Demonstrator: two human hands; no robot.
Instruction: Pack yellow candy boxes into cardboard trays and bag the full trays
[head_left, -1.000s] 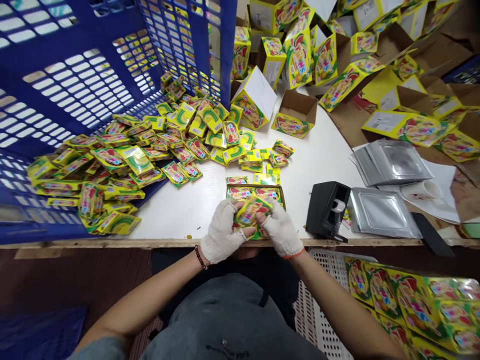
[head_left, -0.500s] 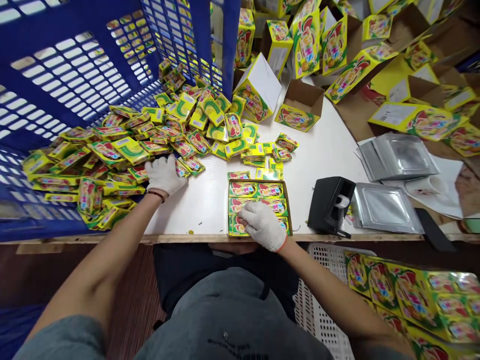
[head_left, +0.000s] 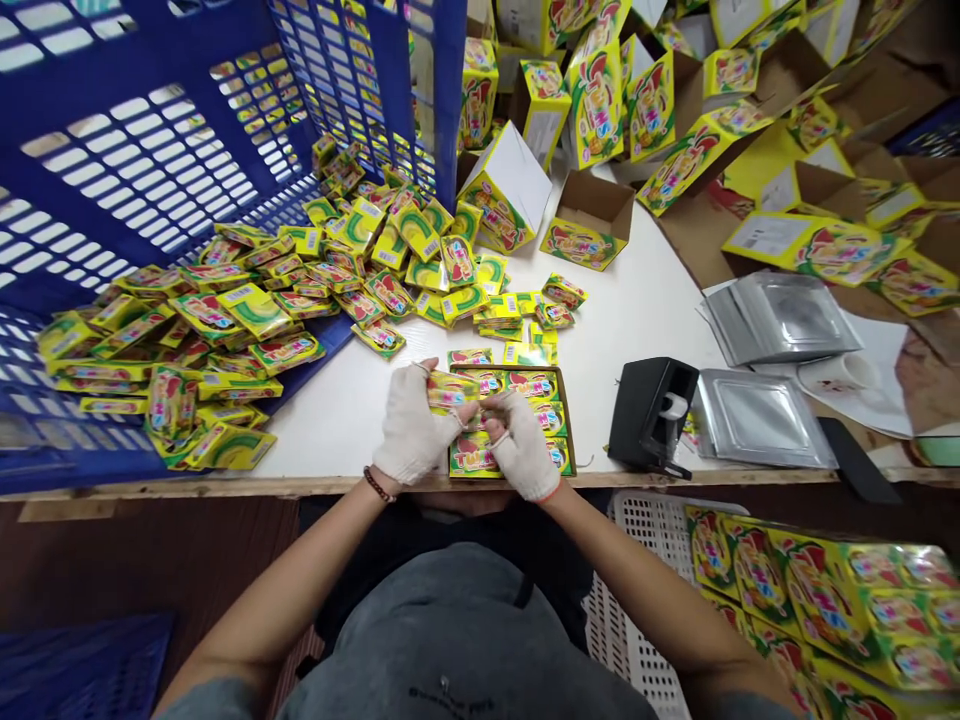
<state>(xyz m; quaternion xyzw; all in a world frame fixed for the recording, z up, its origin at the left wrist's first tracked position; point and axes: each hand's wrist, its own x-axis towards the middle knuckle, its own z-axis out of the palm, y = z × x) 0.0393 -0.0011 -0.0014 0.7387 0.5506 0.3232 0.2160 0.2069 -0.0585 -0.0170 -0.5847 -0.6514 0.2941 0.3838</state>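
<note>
My left hand, in a white glove with bare fingertips, grips a small yellow-green candy packet above the left side of an open display box. My right hand, gloved the same way, is over the middle of that box with its fingers curled in near the packet's right end. Whatever lies between its fingertips is hidden. Rows of similar packets lie in the box, face up. A heap of loose packets spills from a tipped blue crate on the left.
Empty cardboard display boxes pile up at the back right. A black tape dispenser stands right of the box, beside clear plastic trays and a dark phone-like slab. Below the table edge, a white crate sits by filled boxes.
My left hand has moved right from the heap to the display box, bringing a packet. My right hand has lifted slightly off the packets in the box, its fingers curling.
</note>
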